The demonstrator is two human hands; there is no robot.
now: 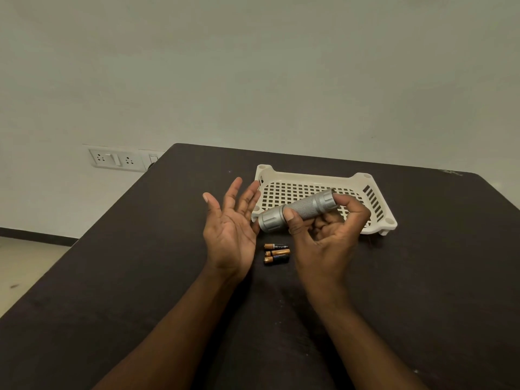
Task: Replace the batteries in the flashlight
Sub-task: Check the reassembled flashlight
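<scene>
Silver metal flashlight (301, 210) is pinched by the right hand (327, 235) above a dark table (140, 277), near a white basket (363, 175). Left hand (232, 226) is held open beside it. Three batteries (276, 253) lie below.

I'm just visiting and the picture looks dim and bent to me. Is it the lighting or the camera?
Both, in the head view: dim, soft light leaves the dark table nearly featureless, with no hard shadows or glare; the wide lens bows the table's far edge; the flashlight in the right hand is fairly sharp, the battery labels too blurred to read.
</scene>
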